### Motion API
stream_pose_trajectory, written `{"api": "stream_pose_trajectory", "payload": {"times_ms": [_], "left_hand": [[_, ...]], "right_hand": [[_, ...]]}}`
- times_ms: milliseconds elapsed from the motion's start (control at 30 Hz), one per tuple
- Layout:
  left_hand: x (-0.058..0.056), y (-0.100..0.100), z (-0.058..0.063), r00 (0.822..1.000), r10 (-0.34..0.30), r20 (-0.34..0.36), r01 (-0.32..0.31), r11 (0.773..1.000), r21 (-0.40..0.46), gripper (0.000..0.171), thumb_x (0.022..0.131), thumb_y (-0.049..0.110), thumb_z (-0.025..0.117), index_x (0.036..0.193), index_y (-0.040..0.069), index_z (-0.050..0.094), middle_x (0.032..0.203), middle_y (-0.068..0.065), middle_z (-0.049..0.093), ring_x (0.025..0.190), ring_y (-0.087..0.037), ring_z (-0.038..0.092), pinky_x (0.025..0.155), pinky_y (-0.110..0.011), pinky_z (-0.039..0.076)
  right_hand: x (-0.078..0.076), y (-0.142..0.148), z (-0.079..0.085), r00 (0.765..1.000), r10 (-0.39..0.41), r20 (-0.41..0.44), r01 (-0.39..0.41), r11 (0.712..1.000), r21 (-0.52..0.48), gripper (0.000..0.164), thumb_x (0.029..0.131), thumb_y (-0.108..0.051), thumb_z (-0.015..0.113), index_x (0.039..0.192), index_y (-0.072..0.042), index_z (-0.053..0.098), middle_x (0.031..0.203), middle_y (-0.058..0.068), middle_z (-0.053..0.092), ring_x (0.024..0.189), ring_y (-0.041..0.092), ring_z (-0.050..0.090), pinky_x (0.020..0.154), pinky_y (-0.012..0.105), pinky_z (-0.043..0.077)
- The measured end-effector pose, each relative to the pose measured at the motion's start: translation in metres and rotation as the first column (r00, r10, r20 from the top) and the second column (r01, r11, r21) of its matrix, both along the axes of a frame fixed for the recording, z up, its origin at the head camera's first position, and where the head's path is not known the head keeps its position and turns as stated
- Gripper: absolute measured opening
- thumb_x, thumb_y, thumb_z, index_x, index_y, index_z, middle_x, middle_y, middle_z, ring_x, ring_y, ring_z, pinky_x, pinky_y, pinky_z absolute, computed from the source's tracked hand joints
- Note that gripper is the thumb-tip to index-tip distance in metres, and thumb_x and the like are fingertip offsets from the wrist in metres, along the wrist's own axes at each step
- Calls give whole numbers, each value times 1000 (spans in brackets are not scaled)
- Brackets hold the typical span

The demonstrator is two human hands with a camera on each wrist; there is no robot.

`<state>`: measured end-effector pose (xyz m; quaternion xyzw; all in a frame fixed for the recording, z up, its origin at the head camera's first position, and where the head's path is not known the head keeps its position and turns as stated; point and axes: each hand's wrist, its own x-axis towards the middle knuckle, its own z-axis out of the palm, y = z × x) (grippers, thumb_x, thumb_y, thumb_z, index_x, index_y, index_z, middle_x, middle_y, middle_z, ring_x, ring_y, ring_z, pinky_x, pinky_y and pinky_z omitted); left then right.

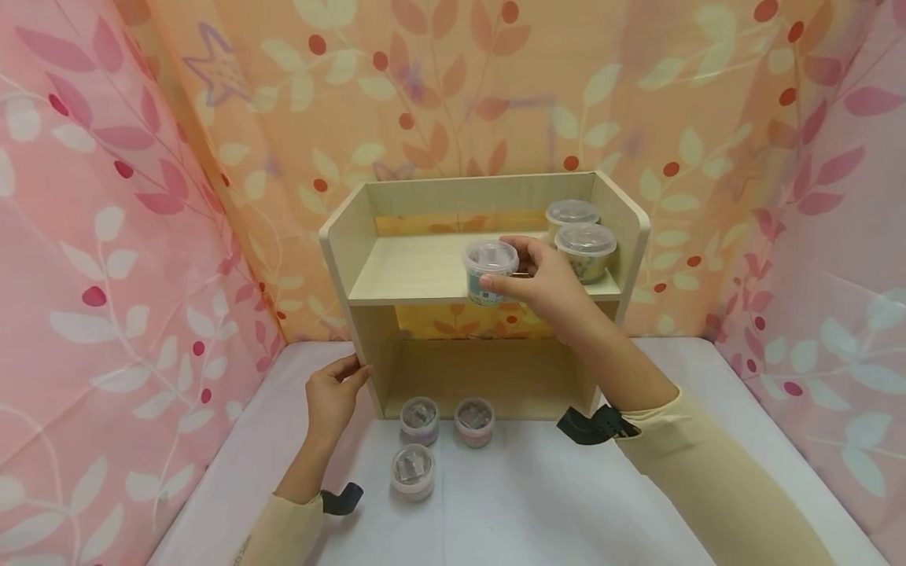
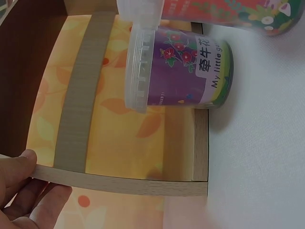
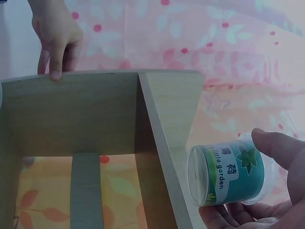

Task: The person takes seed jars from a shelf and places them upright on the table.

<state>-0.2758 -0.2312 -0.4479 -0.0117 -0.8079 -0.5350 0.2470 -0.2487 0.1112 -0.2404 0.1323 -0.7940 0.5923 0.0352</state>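
My right hand (image 1: 548, 283) grips a small lidded plastic cup (image 1: 488, 281) with a teal label, thumb on one side and fingers on the other. In the right wrist view the label of this cup (image 3: 228, 174) shows a green leaf and "little garden". The cup is in front of the upper board's edge of a two-tier wooden shelf (image 1: 418, 267). My left hand (image 1: 331, 397) pinches the front edge of the shelf's left side panel (image 2: 119, 183), thumb on the inner face and fingers on the outer one.
Two lidded cups, one in front (image 1: 586, 255) and one behind (image 1: 572, 212), stand at the upper board's right end. Below, a purple-labelled cup (image 2: 176, 71), a red-labelled cup (image 2: 228, 12) and another lidded cup (image 1: 413, 472) stand on the white table (image 1: 524, 503). Patterned cloth (image 1: 460, 94) hangs behind.
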Motion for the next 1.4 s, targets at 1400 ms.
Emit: {"api": "stream_pose_trajectory", "payload": {"times_ms": [1400], "left_hand": [[1, -1, 2, 1000, -17, -5, 17, 1000, 13, 23, 87, 11, 82, 109, 3, 80, 102, -12, 79, 100, -24, 74, 73, -10, 53]], "right_hand": [[68, 18, -148, 988, 93, 127, -74, 987, -143, 84, 80, -14, 88, 152, -11, 45, 148, 14, 54, 144, 32, 45, 107, 27, 47]]}}
